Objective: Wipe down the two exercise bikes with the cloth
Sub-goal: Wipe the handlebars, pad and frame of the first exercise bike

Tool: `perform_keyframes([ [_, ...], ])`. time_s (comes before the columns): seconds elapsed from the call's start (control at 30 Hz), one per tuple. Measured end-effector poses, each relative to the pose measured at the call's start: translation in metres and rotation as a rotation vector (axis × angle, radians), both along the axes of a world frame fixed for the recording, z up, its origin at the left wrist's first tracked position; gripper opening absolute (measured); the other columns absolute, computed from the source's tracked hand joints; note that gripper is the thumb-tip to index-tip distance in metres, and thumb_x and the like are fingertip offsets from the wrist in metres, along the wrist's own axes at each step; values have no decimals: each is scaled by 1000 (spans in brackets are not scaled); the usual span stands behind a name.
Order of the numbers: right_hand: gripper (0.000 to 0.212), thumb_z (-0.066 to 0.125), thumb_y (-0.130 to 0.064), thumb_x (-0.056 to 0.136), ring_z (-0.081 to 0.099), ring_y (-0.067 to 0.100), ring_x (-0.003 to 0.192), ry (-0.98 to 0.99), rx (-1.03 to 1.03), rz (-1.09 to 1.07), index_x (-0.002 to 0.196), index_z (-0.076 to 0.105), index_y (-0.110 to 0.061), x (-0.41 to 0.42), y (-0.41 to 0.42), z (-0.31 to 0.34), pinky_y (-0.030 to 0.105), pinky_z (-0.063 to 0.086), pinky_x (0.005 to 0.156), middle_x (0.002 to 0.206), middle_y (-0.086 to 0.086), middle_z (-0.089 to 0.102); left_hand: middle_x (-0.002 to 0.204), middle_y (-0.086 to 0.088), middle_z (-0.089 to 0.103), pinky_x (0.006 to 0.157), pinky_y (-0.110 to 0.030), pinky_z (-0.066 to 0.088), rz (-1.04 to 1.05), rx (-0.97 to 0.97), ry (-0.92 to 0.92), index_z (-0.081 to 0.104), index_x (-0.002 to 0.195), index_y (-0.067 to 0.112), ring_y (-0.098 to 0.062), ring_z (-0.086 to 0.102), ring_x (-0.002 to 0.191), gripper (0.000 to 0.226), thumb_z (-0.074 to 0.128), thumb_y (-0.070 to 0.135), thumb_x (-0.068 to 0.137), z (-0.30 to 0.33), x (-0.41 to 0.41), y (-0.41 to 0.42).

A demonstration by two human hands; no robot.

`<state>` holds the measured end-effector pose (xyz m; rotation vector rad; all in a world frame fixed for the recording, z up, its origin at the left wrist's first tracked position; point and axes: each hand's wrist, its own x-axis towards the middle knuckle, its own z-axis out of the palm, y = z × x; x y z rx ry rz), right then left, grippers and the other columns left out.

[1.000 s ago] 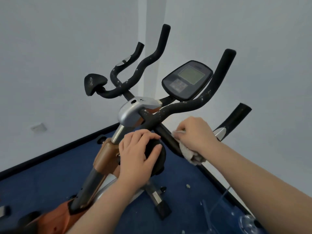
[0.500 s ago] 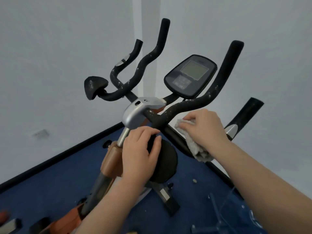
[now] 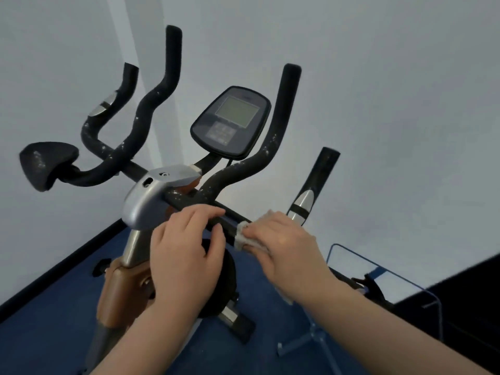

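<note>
Cloth (image 3: 241, 237), pale and bunched, sits right of frame centre, wrapped on the black handlebar bar (image 3: 230, 228) of the exercise bike (image 3: 146, 204). Right hand (image 3: 284, 243) grips it, fingers curled over. Left hand (image 3: 186, 253) curls round the black pad (image 3: 224, 277) just beside. Console (image 3: 230, 123) stands above; blue floor (image 3: 54, 307) below.

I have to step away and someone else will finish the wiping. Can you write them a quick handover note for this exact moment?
Right hand presses the cloth around the horizontal handlebar bar, right of the grey clamp.
Left hand grips the round black pad below, fingertips on the bar.
White specks show on the curved grips and left pad: not yet wiped.
Console untouched. Second bike not in view.
</note>
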<state>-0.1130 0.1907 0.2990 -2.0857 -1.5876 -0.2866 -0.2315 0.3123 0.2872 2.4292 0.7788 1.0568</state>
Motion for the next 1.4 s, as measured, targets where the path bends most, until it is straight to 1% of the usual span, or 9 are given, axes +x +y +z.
perform_keyframes([
  [0.17, 15, 71, -10, 84, 62, 20, 92, -32, 103, 68, 99, 74, -9, 36, -32, -7, 33, 50, 82, 102, -1, 73, 95, 13, 62, 74, -36, 49, -225, -224, -89, 62, 105, 24, -5, 57, 79, 23, 60, 11, 86, 14, 37, -14],
  [0.27, 14, 70, -12, 85, 62, 19, 91, -43, 161, 83, 98, 75, -10, 47, -33, -7, 31, 49, 85, 101, -1, 73, 85, 17, 63, 60, -26, 42, -221, -267, 42, 61, 101, 35, 1, 49, 56, 17, 55, 24, 89, 11, 56, -16],
  [0.4, 15, 72, -11, 81, 57, 11, 88, 112, 372, -109, 95, 75, -15, 61, -35, -5, 20, 47, 83, 95, -11, 70, 61, 21, 49, 51, -19, 30, -167, -205, 305, 59, 98, 44, -5, 50, 62, 17, 43, 42, 91, 4, 63, -13],
  [0.67, 11, 76, -11, 80, 62, 20, 87, -59, 528, -507, 90, 77, -9, 87, -50, 19, 25, 49, 83, 90, -2, 74, 61, 15, 60, 58, -28, 47, -207, -125, 357, 63, 80, 36, -3, 55, 64, 47, 29, 68, 82, 3, 59, -17],
  [0.77, 13, 75, -17, 81, 60, 13, 93, 53, 714, -546, 93, 76, -13, 84, -57, 24, 16, 44, 89, 96, -5, 72, 62, 16, 60, 60, -28, 47, -217, -131, 341, 65, 82, 38, -6, 57, 68, 53, 25, 73, 78, 4, 60, -17],
  [0.97, 16, 72, -15, 82, 59, 11, 100, 301, 388, -306, 97, 75, -14, 70, -27, 14, 21, 45, 92, 104, -3, 66, 67, 22, 62, 56, -19, 40, -269, -80, 345, 66, 86, 43, 2, 57, 68, 53, 28, 77, 73, 6, 56, -17],
  [1.17, 10, 74, -23, 81, 61, 6, 96, 278, 446, -320, 89, 74, -30, 72, -45, 25, 17, 44, 88, 92, -20, 67, 64, 22, 57, 58, -20, 31, -274, 13, 404, 64, 84, 44, 0, 57, 70, 41, 44, 73, 63, 7, 56, -17],
  [1.27, 15, 76, -19, 79, 60, 12, 98, 159, 284, -106, 94, 76, -20, 55, -27, 10, 25, 46, 90, 101, -8, 72, 67, 19, 59, 59, -23, 31, -262, 63, 450, 64, 86, 43, -3, 58, 71, 42, 48, 70, 59, 6, 56, -16],
  [1.4, 14, 75, -11, 80, 62, 19, 94, 114, 327, -185, 94, 77, -13, 77, -40, 10, 32, 48, 88, 102, -1, 73, 68, 21, 61, 59, -21, 31, -250, 24, 432, 66, 85, 42, -1, 58, 71, 45, 49, 73, 58, 5, 57, -14],
])
